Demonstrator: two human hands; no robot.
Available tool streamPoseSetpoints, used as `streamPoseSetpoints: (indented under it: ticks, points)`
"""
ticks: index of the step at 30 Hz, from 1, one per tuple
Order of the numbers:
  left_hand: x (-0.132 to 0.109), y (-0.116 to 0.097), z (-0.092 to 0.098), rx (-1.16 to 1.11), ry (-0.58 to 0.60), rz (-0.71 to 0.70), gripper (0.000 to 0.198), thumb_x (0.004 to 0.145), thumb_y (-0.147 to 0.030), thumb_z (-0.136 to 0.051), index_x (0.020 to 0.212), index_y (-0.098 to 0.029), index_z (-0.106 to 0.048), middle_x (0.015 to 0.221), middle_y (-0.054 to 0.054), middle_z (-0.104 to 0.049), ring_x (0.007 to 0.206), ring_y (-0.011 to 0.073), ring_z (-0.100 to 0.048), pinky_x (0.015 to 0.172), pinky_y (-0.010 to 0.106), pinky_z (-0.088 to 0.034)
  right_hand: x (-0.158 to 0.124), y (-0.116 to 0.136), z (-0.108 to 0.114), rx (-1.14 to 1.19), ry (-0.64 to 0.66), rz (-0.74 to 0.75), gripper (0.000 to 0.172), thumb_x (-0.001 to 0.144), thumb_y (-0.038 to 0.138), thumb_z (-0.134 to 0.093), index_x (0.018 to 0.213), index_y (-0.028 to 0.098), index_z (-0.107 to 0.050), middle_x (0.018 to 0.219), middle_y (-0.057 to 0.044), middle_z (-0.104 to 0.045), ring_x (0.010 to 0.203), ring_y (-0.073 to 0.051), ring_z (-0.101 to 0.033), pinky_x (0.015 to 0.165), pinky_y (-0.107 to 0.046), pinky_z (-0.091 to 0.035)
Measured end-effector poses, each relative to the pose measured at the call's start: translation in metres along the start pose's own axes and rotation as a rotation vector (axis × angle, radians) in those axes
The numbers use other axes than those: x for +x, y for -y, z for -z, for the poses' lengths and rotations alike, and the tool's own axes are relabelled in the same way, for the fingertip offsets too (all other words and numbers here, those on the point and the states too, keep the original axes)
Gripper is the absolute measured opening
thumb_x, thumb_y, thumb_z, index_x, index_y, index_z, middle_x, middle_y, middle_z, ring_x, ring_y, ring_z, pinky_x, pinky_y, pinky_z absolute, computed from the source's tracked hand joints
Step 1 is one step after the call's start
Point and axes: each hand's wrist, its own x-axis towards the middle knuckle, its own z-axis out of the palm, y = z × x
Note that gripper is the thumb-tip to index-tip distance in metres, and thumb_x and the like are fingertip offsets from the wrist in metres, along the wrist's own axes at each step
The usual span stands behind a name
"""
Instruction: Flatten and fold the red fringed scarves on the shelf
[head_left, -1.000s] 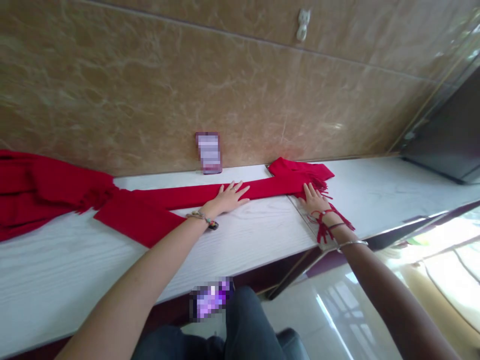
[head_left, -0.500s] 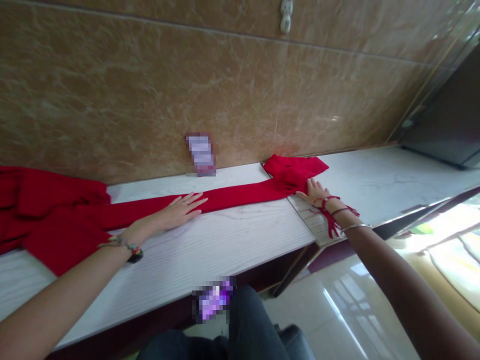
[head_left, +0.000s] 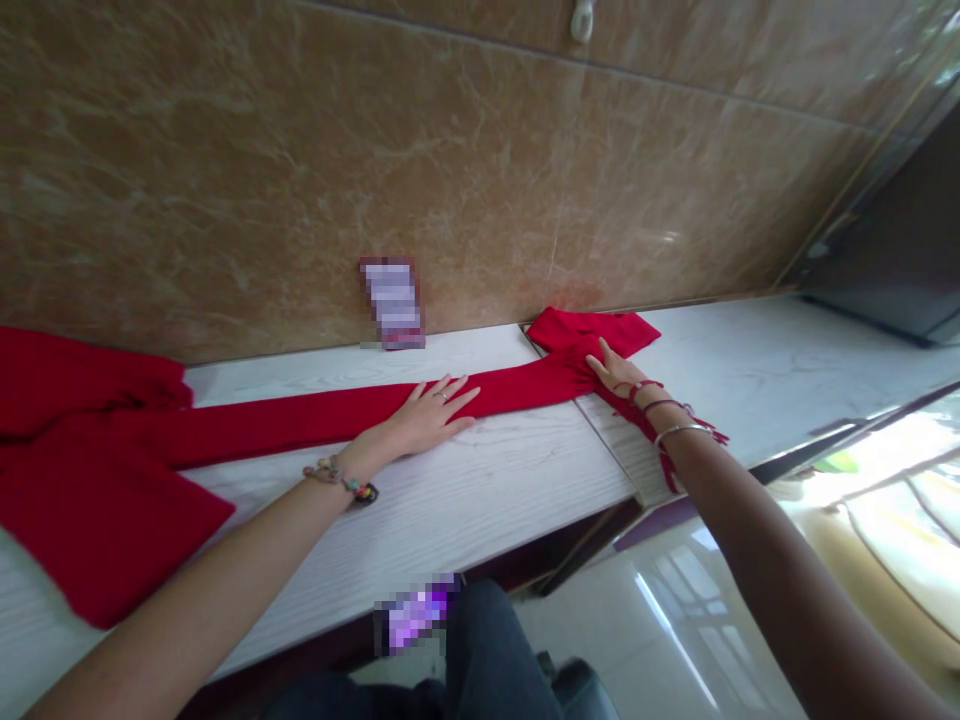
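A folded strip of red cloth (head_left: pixel 292 428) runs along the white counter. My left hand (head_left: pixel 427 415) lies on it, palm down with the fingers spread. At the strip's right end, my right hand (head_left: pixel 616 372) rests on gathered red cloth (head_left: pixel 574 365); its visible fingers are apart, and some are hidden. Beyond that hand, a folded red end piece (head_left: pixel 600 328) lies close to the wall. To the left, the strip meets a larger heap of red cloth (head_left: pixel 82 380), with a wide flap (head_left: pixel 112 520) spread toward the counter's front edge.
A pixelated rectangular item (head_left: pixel 394 305) stands against the brown marbled wall (head_left: pixel 225 180). The white counter (head_left: pixel 480 470) has a seam near my right hand. Below its front edge is a blurred-out bright screen (head_left: pixel 420 615) beside my knee (head_left: pixel 491 650). A dark appliance (head_left: pixel 892 210) stands at the far right.
My left hand has slid right along the red strip. My right hand has shifted slightly up and left on the gathered cloth. The view has moved a little.
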Motion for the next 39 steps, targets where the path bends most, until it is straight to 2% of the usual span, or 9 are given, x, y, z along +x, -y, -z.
streamPoseSetpoints:
  ticks: [6, 9, 12, 15, 17, 23, 27, 32, 39]
  points:
    - [-0.016, 0.011, 0.002, -0.055, 0.054, 0.000, 0.053, 0.094, -0.047, -0.030, 0.144, -0.031, -0.025, 0.154, 0.003, -0.014, 0.142, 0.0238, -0.007, 0.111, 0.047, -0.005, 0.010, -0.028, -0.012, -0.041, -0.019, 0.140, 0.054, 0.096, 0.034, -0.018, 0.143, 0.012, -0.031, 0.146, -0.013, -0.035, 0.136, -0.022, -0.029, 0.107, -0.040, -0.031]
    - [-0.019, 0.020, 0.006, -0.098, 0.087, 0.008, 0.053, 0.093, -0.047, -0.031, 0.143, -0.033, -0.026, 0.153, 0.002, -0.016, 0.142, 0.0232, -0.009, 0.111, 0.047, -0.006, 0.012, -0.034, -0.011, -0.064, -0.006, 0.165, 0.052, 0.095, 0.029, -0.016, 0.141, 0.013, -0.035, 0.144, -0.012, -0.038, 0.135, -0.020, -0.030, 0.108, -0.041, -0.032]
    - [-0.014, 0.021, 0.013, -0.150, 0.136, 0.022, 0.049, 0.094, -0.045, -0.030, 0.142, -0.034, -0.031, 0.153, 0.002, -0.020, 0.141, 0.0222, -0.013, 0.111, 0.045, -0.009, 0.008, -0.034, -0.007, -0.123, -0.030, 0.103, 0.051, 0.095, 0.031, -0.019, 0.141, 0.018, -0.037, 0.144, -0.011, -0.039, 0.134, -0.023, -0.032, 0.106, -0.049, -0.032]
    - [-0.001, 0.008, 0.017, -0.160, 0.054, 0.026, 0.049, 0.093, -0.043, -0.034, 0.141, -0.033, -0.033, 0.152, 0.002, -0.020, 0.141, 0.0232, -0.013, 0.111, 0.046, -0.009, 0.001, -0.026, -0.006, -0.189, -0.097, 0.096, 0.049, 0.094, 0.033, -0.024, 0.141, 0.024, -0.037, 0.147, -0.008, -0.034, 0.136, -0.026, -0.029, 0.105, -0.057, -0.028]
    - [0.012, -0.005, 0.017, -0.134, 0.014, 0.015, 0.052, 0.092, -0.044, -0.037, 0.142, -0.031, -0.032, 0.153, 0.004, -0.018, 0.141, 0.0247, -0.011, 0.111, 0.048, -0.008, -0.001, -0.020, -0.008, -0.195, -0.095, 0.147, 0.050, 0.093, 0.031, -0.027, 0.142, 0.024, -0.035, 0.148, -0.007, -0.033, 0.136, -0.027, -0.027, 0.106, -0.054, -0.028]
    - [0.060, -0.040, 0.014, -0.127, 0.040, -0.030, 0.057, 0.091, -0.047, -0.039, 0.143, -0.029, -0.029, 0.154, 0.005, -0.014, 0.141, 0.0271, -0.010, 0.110, 0.050, -0.010, 0.006, -0.020, -0.016, -0.240, -0.033, 0.220, 0.055, 0.090, 0.026, -0.034, 0.143, 0.016, -0.032, 0.145, -0.011, -0.037, 0.136, -0.027, -0.027, 0.108, -0.049, -0.027]
    - [0.086, -0.052, 0.008, -0.167, 0.047, -0.079, 0.058, 0.090, -0.050, -0.038, 0.143, -0.030, -0.029, 0.154, 0.005, -0.015, 0.141, 0.0282, -0.010, 0.110, 0.052, -0.012, 0.014, -0.029, -0.014, -0.325, -0.006, 0.254, 0.046, 0.091, 0.021, -0.032, 0.136, 0.017, -0.043, 0.146, -0.009, -0.036, 0.137, -0.026, -0.023, 0.108, -0.050, -0.025]
    - [0.092, -0.059, -0.004, -0.122, 0.021, -0.115, 0.059, 0.090, -0.054, -0.035, 0.143, -0.028, -0.030, 0.153, 0.005, -0.019, 0.141, 0.0282, -0.013, 0.111, 0.049, -0.010, 0.026, -0.038, -0.013, -0.382, -0.006, 0.349, 0.040, 0.092, 0.017, -0.031, 0.125, 0.015, -0.053, 0.147, -0.010, -0.034, 0.138, -0.025, -0.023, 0.110, -0.049, -0.021]
    - [0.087, -0.062, 0.001, -0.055, 0.073, -0.161, 0.062, 0.092, -0.058, -0.024, 0.145, -0.026, -0.022, 0.153, 0.005, -0.017, 0.141, 0.0242, -0.014, 0.111, 0.048, -0.015, 0.027, -0.062, -0.027, -0.405, -0.148, 0.457, 0.036, 0.092, 0.022, -0.034, 0.117, 0.018, -0.059, 0.139, -0.011, -0.045, 0.132, -0.026, -0.034, 0.104, -0.050, -0.034]
